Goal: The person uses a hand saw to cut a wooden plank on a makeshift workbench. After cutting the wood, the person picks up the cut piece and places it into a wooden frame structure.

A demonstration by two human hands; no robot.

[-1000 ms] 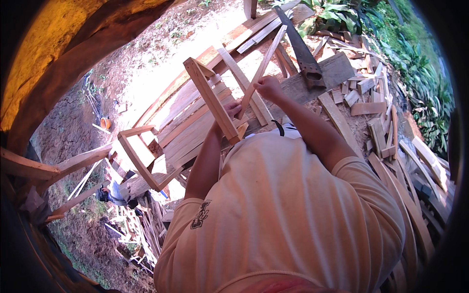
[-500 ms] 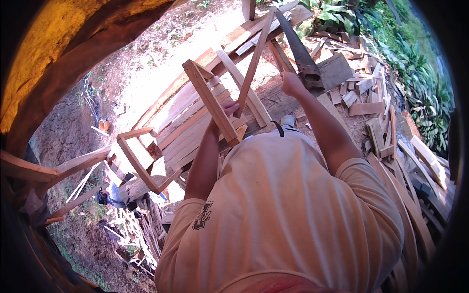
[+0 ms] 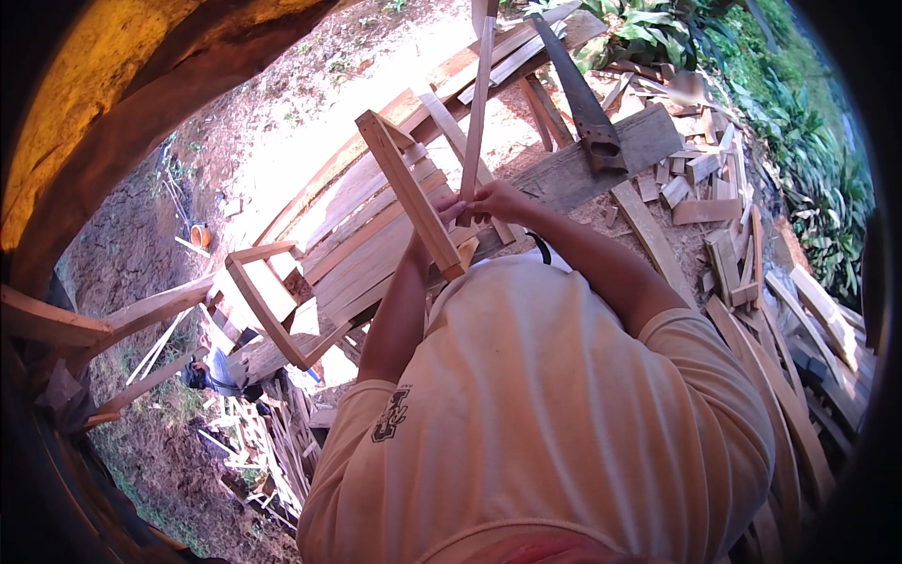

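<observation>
My left hand (image 3: 448,211) is closed round the lower end of a long thin wooden strip (image 3: 477,113), which points away from me. The fingers of my right hand (image 3: 498,201) pinch the same strip beside it. Just left of the strip, a narrow wooden frame (image 3: 411,193) stands tilted and partly covers my left hand and forearm. Another wooden slat (image 3: 451,127) passes behind the strip. Farther right, a handsaw (image 3: 584,111) with a dark blade lies across a grey plank (image 3: 648,136), apart from both hands.
A second open wooden frame (image 3: 258,299) stands at the left on stacked boards (image 3: 362,249). Offcuts (image 3: 705,209) are heaped on the right, with long boards (image 3: 780,404) nearer me. Wood scraps (image 3: 272,442) lie lower left; an orange container (image 3: 200,236) sits on the ground.
My right hand has moved left from near the saw handle to the strip's lower end. The strip has swung to a straighter, more forward-pointing angle. My left hand stays nearly in place.
</observation>
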